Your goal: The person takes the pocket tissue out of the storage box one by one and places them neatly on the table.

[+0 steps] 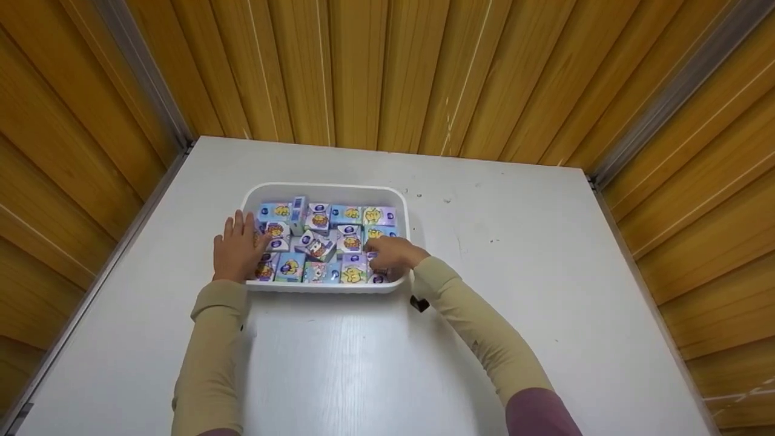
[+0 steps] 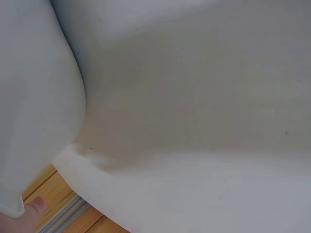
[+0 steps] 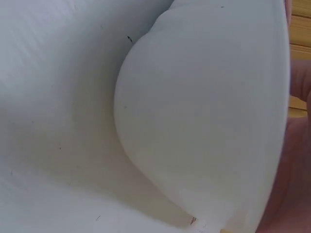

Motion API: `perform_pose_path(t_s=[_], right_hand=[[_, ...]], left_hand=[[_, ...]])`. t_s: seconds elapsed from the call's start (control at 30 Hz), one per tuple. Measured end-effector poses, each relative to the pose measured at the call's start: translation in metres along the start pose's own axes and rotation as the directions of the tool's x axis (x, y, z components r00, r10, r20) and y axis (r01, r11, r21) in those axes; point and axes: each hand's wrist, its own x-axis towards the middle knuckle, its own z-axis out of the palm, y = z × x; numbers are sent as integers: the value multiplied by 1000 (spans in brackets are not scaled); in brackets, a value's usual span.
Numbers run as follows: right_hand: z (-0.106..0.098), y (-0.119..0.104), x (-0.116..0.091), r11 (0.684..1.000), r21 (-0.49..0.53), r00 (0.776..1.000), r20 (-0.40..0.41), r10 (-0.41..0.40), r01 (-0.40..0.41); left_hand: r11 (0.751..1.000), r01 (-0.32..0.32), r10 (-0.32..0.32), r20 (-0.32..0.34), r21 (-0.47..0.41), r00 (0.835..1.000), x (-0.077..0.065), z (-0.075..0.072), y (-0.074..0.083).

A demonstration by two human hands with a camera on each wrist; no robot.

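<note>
A white plastic bin (image 1: pixel 327 289) holds several small cartoon-printed boxes (image 1: pixel 322 272), mostly laid in rows. One box (image 1: pixel 298 215) stands on its edge at the back, and another (image 1: pixel 316 245) sits askew in the middle. My left hand (image 1: pixel 238 248) lies over the bin's left rim, fingers straight, with the thumb reaching in by the boxes. Inside the right end, my right hand (image 1: pixel 392 253) bends its fingers down onto the boxes; its fingertips are partly hidden, so I cannot tell whether it pinches one. Both wrist views mostly show the bin's outer wall (image 3: pixel 204 111).
The bin rests on a white table (image 1: pixel 514 254) that extends to both sides and toward me. Wood-look panels (image 1: pixel 387 72) rise behind and at the sides, with grey metal posts (image 1: pixel 142 72) at the corners. A small black piece (image 1: pixel 419 303) shows below my right wrist.
</note>
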Motion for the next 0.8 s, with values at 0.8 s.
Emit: perform_pose_path(t_s=[0.8], right_hand=[[-29, 15, -12, 928, 366, 997, -26, -69, 74]], left_hand=[[999, -12, 13, -40, 35, 999, 0, 3, 0]])
